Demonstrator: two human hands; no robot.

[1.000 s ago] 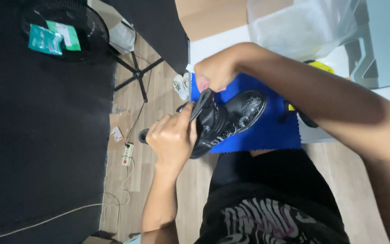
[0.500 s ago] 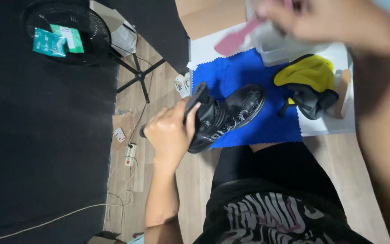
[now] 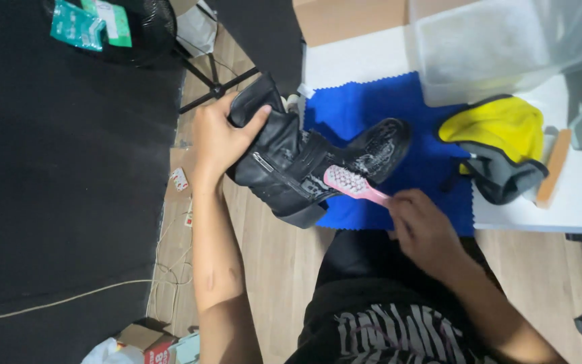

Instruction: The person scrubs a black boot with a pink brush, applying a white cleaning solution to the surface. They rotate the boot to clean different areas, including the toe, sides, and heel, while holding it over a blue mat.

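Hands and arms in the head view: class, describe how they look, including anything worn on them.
Both the left hand and right hand are bare: no gloves, rings, watch or sleeves visible. Forearms are uncovered. The person wears a black top with a pale striped print.

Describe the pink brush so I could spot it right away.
Start at the blue cloth spread on the white table; a black boot lies across its near edge, gripped at the shaft by the left hand. The brush rests against the boot's side, its handle in the right hand. It is the only pink thing here, with white bristles.
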